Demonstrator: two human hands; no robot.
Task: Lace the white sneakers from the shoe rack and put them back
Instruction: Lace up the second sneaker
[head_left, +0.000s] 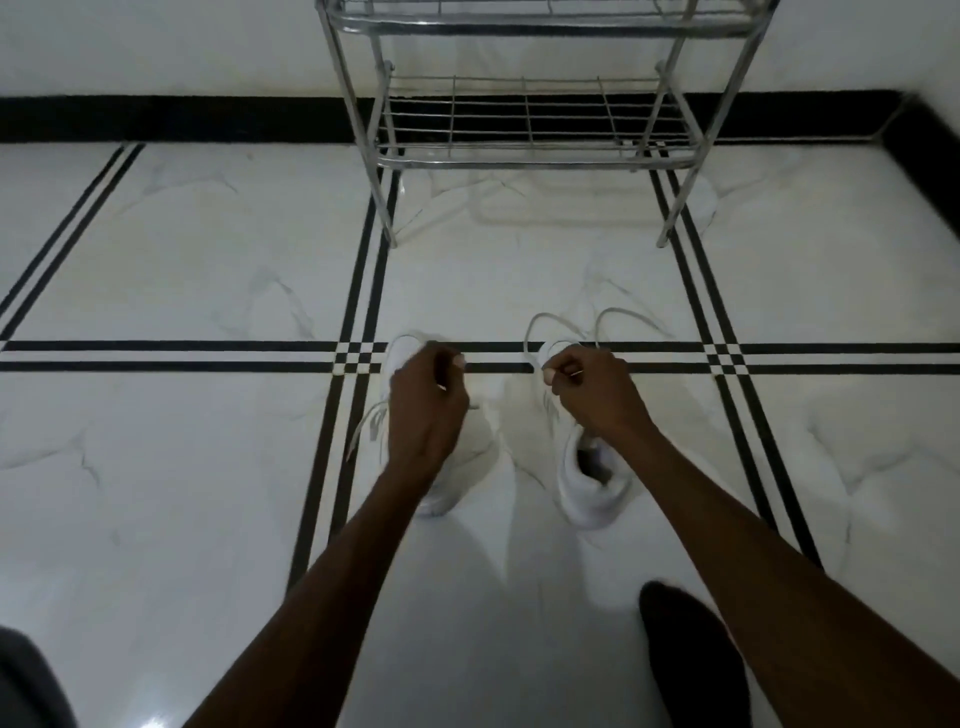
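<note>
forearms (779, 571) reach out | both hands' fingers (558, 376) pinch laces (540, 325) | white sneakers (592, 483) side by side, toes toward rack (530, 150)

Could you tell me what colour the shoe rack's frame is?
Shiny silver metal shoe rack, seen in the head view.

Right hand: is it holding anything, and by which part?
The right hand pinches a white lace of the right sneaker, near the lace's end, over the toe; the rest loops forward onto the floor.
</note>
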